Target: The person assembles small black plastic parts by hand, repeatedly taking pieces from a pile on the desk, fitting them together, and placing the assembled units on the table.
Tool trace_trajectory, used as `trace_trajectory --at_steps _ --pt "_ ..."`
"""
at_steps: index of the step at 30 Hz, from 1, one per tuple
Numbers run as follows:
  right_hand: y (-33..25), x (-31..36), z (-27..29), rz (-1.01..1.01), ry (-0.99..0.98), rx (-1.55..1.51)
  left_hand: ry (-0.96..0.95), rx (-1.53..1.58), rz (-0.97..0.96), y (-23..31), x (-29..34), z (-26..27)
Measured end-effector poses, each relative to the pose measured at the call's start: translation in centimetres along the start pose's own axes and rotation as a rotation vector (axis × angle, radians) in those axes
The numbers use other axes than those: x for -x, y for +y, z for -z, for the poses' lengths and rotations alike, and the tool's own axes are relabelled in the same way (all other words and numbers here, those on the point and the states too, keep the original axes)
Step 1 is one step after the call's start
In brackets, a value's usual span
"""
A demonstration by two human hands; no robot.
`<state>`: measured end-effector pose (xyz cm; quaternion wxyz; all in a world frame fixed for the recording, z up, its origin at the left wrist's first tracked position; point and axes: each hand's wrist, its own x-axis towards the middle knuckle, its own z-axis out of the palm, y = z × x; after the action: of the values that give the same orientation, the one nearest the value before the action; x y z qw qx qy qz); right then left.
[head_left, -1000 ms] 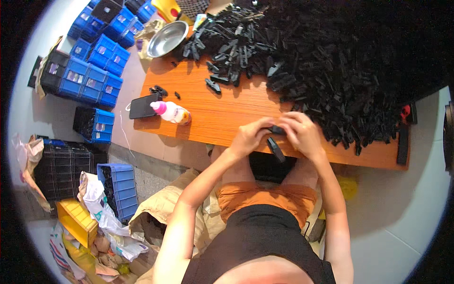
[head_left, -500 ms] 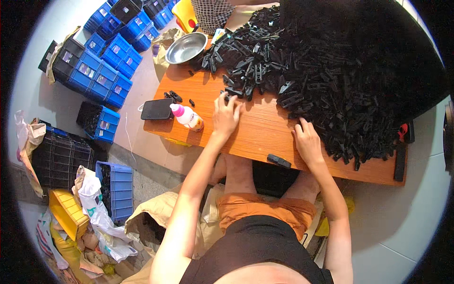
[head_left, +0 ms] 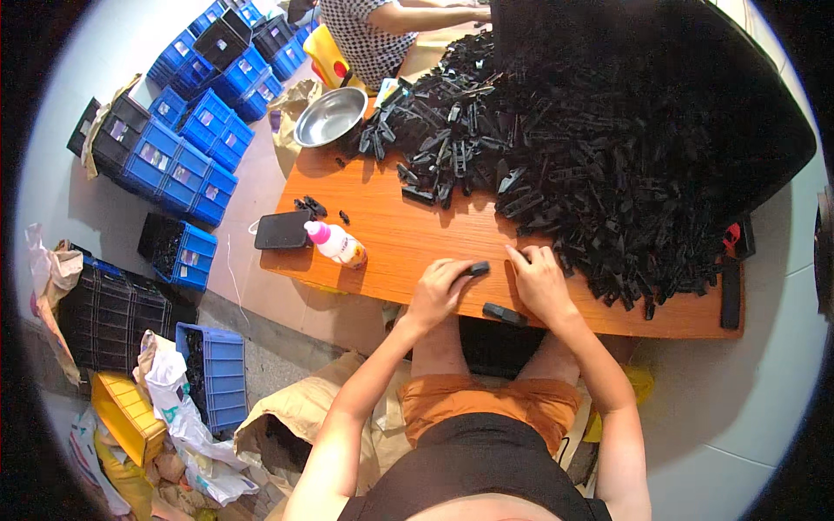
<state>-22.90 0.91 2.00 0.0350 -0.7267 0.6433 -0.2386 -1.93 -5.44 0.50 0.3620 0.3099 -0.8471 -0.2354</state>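
Observation:
My left hand (head_left: 437,293) is closed on a small black plastic part (head_left: 475,269), pinched between thumb and fingers just over the table's near edge. To its right, my right hand (head_left: 542,285) has its fingers bent and drawn together; what they hold, if anything, is too small to make out. A dark oblong block (head_left: 504,313) lies on the near edge of the wooden table (head_left: 391,234), between my wrists. Beyond my right hand spreads a large heap of black plastic parts (head_left: 599,191), reaching the table's far side.
A pink-capped white bottle (head_left: 340,246), a black phone (head_left: 282,230) and a few loose parts (head_left: 311,207) lie at left. Behind them stands a metal bowl (head_left: 331,117). Another person (head_left: 365,35) sits at the far side. Blue crates (head_left: 178,169) are stacked on the left.
My left hand has come back from the heap with a black part in it, toward the near edge. My right hand has drawn left and nearer, away from the heap.

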Motion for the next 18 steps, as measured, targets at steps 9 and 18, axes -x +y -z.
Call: trace_trajectory --at_steps 9,18 --pt "0.2 -1.3 -0.5 -0.286 0.247 -1.125 -0.005 -0.028 -0.1 -0.1 -2.2 -1.4" --pt "1.5 0.9 0.1 -0.002 0.165 -0.596 -0.029 0.122 0.111 0.3 -1.6 -1.1"
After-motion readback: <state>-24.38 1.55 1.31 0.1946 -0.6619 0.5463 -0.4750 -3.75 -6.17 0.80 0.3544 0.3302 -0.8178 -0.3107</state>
